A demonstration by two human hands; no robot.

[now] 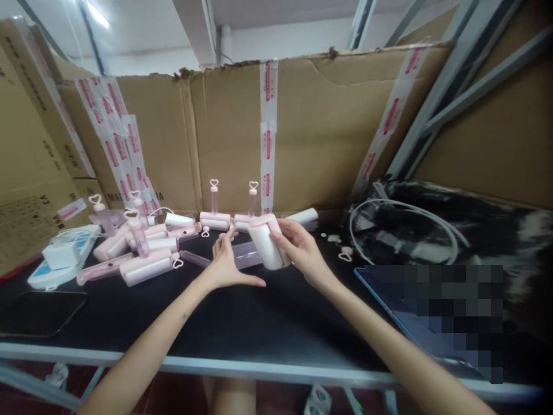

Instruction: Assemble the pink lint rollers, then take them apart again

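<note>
My right hand (302,248) grips a pink-and-white cylindrical case (268,245), lifted and tilted above the black table. My left hand (227,262) is open to the left of it, thumb stretched toward the case and fingers spread, holding nothing that I can see. Between the two hands, a translucent purple piece (246,255) lies on the table, partly covered by the case. Just behind stand two clear pink tubes with heart-shaped tops, the left one (214,199) and the right one (253,199), by similar pink-and-white cases (215,221).
Several more cases and heart-topped tubes (140,239) are heaped at left, near a white power strip (64,259) and a dark phone (43,311). Small heart pieces (345,253), a looped white cable (406,202) and a blue-edged tablet (384,300) lie at right. Cardboard (228,132) walls the back.
</note>
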